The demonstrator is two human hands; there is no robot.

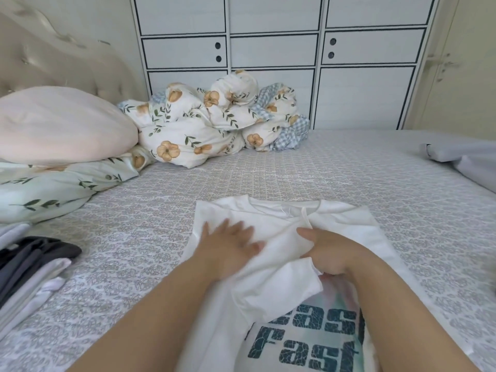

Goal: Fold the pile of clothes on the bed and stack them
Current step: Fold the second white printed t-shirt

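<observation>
A white T-shirt [349,232] with dark teal lettering lies spread on the bed in front of me, collar pointing away. Its left sleeve is folded in over the chest. My left hand [228,245] lies flat on the folded part with fingers straight, pressing the cloth. My right hand [327,251] grips the folded sleeve fabric near the chest, fingers curled under it. A stack of folded clothes [29,267], white, grey and black, sits at the left edge of the bed.
The patterned grey bed sheet [268,178] stretches ahead. A pink pillow [59,124] and a bunched floral duvet [214,124] lie at the far left. A pale grey garment [461,159] lies at the right edge. White wardrobe drawers [273,49] stand behind.
</observation>
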